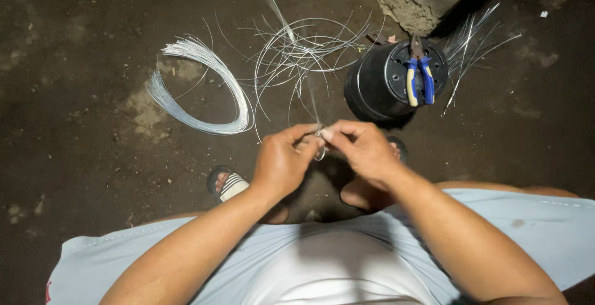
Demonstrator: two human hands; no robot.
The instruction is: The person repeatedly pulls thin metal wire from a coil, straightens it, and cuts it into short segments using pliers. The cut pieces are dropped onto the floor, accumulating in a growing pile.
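Thin wire between both hands

No packages, labels, signs or screens show anywhere in this view of the dirt floor

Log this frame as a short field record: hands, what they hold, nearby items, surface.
left hand: pinching a thin wire piece, fingers closed
right hand: pinching the same wire from the other side
wire bundle: curved, on the ground, left of the hands
loose wires: tangled, ahead of the hands
black pot: upturned, ahead right
pliers: blue-yellow handles, lying on the pot
ground: dark dirt
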